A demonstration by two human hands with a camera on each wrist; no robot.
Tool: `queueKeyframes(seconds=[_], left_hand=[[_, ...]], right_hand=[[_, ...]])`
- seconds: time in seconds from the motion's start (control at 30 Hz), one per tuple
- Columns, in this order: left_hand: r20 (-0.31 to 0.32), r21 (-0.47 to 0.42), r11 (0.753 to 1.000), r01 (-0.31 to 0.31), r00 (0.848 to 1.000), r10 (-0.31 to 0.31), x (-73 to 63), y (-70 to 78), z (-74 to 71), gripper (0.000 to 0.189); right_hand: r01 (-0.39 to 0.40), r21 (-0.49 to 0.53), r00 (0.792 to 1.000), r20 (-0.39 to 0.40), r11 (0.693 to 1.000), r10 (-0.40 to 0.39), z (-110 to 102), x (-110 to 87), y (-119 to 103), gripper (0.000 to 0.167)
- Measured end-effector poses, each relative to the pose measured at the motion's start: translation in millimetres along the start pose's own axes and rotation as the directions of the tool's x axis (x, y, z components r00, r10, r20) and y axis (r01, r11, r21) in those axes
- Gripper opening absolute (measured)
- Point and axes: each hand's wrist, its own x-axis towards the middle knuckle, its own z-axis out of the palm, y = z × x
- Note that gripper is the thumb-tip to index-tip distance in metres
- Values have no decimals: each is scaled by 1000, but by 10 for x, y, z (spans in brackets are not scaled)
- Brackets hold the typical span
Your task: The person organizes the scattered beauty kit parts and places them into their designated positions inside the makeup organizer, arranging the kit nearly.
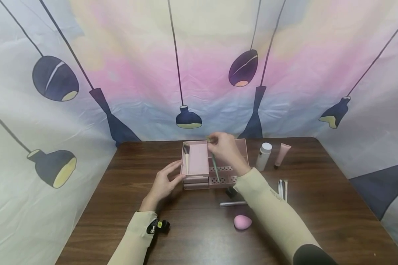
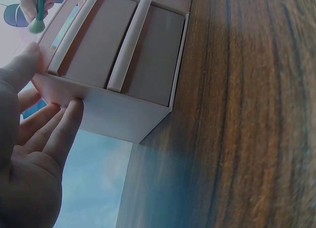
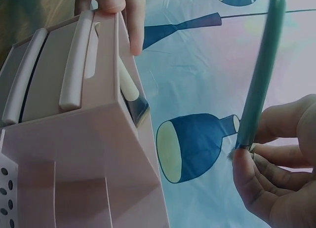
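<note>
A pink desk organizer (image 1: pixel 198 158) stands near the table's far edge, with two drawers (image 2: pixel 96 40) under a top tray. My left hand (image 1: pixel 162 184) rests on its left side near the front corner, fingers mostly straight against the wall. Above the organizer's right half, my right hand (image 1: pixel 224 149) pinches a green makeup brush (image 3: pixel 261 75) near its bristles, the handle slanting over the compartments (image 3: pixel 79 188). A second brush with a pale handle (image 1: pixel 187 163) lies in the top tray, against its left wall.
Right of the organizer stand a white bottle (image 1: pixel 263 156) and a pink tube (image 1: pixel 282 155). Nearer lie slim tools (image 1: pixel 283 189), a silver pen-like stick (image 1: pixel 232 203), a small black item (image 1: pixel 231 192) and a pink makeup sponge (image 1: pixel 242 222). A printed cloth (image 1: pixel 146 73) hangs behind the table.
</note>
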Motion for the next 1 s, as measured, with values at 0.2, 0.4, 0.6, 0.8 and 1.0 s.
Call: queueKeyframes(seconds=[0.2,0.4,0.6,0.8,1.0], left_hand=[[0,-4,1000,1,1000,-1,-18,-9,3,52],[-1,-4,1000,-1,1000,1,-15,-6,-4,51],[-10,-2,1000,-19,1000,19,-7,0,-4,51],[-16,2,999,-35,999,35,5,0,-9,52],[-25,18,998,-59,998,60,6,4,-7,52]], right_hand=[[-28,29,1000,9,999,28,53,29,-68,29],[-33,34,999,14,999,33,124,93,-118,29],[-80,24,995,64,996,79,180,155,-165,29],[-126,22,989,80,992,124,249,222,-186,30],[-151,11,984,94,988,149,350,278,-175,31]])
